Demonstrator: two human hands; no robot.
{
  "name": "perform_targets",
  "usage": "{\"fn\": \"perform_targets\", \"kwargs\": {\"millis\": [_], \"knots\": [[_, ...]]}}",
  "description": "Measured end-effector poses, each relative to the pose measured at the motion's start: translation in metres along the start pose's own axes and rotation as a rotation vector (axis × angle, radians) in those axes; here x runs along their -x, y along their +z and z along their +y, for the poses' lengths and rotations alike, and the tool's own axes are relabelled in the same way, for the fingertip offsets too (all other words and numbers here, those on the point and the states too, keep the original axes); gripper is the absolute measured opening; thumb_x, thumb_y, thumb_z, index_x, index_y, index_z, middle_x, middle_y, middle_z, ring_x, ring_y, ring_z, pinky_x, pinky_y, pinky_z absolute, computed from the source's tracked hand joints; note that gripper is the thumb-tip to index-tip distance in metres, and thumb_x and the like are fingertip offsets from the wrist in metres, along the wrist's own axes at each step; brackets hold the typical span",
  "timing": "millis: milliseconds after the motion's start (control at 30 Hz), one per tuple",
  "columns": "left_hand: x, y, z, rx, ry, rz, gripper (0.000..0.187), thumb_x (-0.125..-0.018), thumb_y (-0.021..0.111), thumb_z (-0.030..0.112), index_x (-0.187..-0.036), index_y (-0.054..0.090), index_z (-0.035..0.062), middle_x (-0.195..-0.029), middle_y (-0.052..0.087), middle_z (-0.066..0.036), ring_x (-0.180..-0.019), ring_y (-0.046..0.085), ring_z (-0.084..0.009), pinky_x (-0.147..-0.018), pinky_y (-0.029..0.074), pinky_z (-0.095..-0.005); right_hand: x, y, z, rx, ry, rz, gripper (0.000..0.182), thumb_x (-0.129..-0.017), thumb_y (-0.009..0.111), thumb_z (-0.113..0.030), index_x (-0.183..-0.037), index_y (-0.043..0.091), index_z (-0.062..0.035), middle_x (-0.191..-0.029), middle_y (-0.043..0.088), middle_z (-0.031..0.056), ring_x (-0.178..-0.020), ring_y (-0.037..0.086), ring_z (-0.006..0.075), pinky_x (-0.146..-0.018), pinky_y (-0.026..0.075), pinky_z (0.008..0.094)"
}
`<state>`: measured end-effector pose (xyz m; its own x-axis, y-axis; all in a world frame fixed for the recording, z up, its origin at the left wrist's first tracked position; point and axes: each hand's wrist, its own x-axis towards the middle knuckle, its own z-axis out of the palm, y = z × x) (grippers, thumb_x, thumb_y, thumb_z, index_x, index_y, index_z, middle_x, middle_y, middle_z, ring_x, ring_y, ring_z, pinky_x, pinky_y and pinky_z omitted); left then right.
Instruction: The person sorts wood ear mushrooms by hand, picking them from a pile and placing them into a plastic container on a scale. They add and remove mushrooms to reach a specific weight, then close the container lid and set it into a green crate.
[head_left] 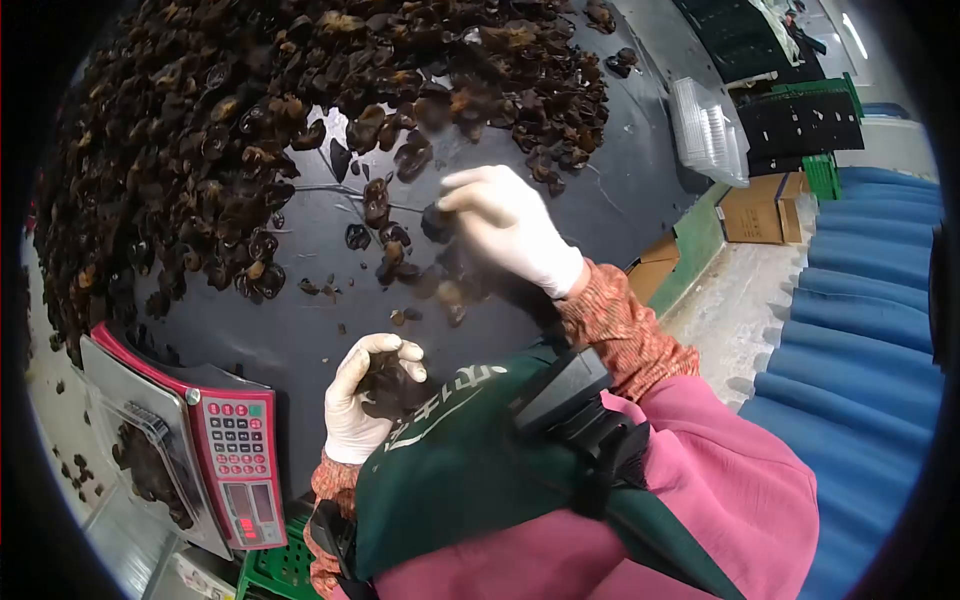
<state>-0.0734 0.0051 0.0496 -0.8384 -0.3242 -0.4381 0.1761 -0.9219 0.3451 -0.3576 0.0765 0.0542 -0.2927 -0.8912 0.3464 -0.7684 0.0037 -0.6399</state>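
My left hand (pixel 358 405), in a white glove, is curled around a small clump of dark wood ear mushrooms (pixel 392 388) close to the green apron (pixel 450 480). Farther out, my right hand (pixel 510 225), gloved in white too, reaches over the dark table (pixel 330 270). Its fingers are bent together at a dark mushroom piece (pixel 437 223), apparently pinching it. Some pieces just below that hand are smeared by motion. Loose wood ears (pixel 388 240) lie scattered between the hands and the large heap (pixel 200 150).
A red-edged digital scale (pixel 235 450) stands at the left, bearing a clear tray of mushrooms (pixel 150 465). Stacked clear plastic trays (pixel 708 130) sit on the table's right edge. Beyond are a cardboard box (pixel 755 215), green crates (pixel 822 175) and blue sheeting (pixel 850 350).
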Motion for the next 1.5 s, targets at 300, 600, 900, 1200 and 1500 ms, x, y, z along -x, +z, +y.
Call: {"fn": "perform_targets", "kwargs": {"millis": [300,600,900,1200,1500], "knots": [[-0.01,0.005,0.001,0.022,-0.15,0.014,0.035,-0.1,0.056,0.027,-0.119,0.063,-0.0017,-0.11,0.069,-0.02,-0.095,0.067,-0.0278,-0.089,0.054,-0.0372,0.028,-0.03,-0.005,-0.972,0.803,0.2,0.037,-0.094,0.064,-0.007,-0.13,0.059,0.0014,-0.101,0.068,0.0044,-0.091,0.063,0.0086,-0.08,0.051,0.0239],[-0.004,0.004,-0.001,0.07,-0.09,-0.002,0.04,-0.1,0.057,0.026,-0.127,0.06,-0.0036,-0.113,0.069,-0.021,-0.097,0.068,-0.0282,-0.09,0.054,-0.0374,0.017,-0.026,-0.032,-0.942,0.727,0.038,0.02,-0.091,0.069,-0.003,-0.11,0.064,-0.0012,-0.103,0.066,0.004,-0.091,0.065,0.0109,-0.085,0.052,0.026],[-0.006,0.003,-0.001,0.054,-0.105,-0.061,0.042,-0.101,0.056,0.026,-0.13,0.058,-0.0035,-0.117,0.068,-0.019,-0.1,0.067,-0.0266,-0.092,0.052,-0.037,0.03,-0.014,-0.048,-0.108,-0.07,0.19,0.025,-0.072,0.071,0.011,-0.091,0.068,-0.0053,-0.114,0.065,0.0134,-0.096,0.068,0.0286,-0.079,0.056,0.0323],[-0.005,0.003,-0.001,0.007,-0.072,-0.068,0.044,-0.101,0.056,0.026,-0.133,0.056,-0.0055,-0.117,0.067,-0.021,-0.099,0.066,-0.0275,-0.093,0.051,-0.0381,0.039,-0.005,-0.054,-0.301,-0.003,0.198,0.023,-0.075,0.069,0.013,-0.09,0.067,-0.0036,-0.113,0.066,0.0148,-0.096,0.068,0.0263,-0.08,0.057,0.0355],[-0.005,0.002,-0.001,0.002,-0.074,-0.085,0.047,-0.102,0.055,0.027,-0.135,0.055,-0.006,-0.118,0.066,-0.022,-0.101,0.066,-0.0277,-0.094,0.05,-0.0381,0.046,0.011,-0.063,-0.931,0.495,0.256,0.019,-0.086,0.062,0.013,-0.099,0.062,-0.0002,-0.115,0.057,0.0067,-0.103,0.057,0.0115,-0.093,0.048,0.0291]]}}
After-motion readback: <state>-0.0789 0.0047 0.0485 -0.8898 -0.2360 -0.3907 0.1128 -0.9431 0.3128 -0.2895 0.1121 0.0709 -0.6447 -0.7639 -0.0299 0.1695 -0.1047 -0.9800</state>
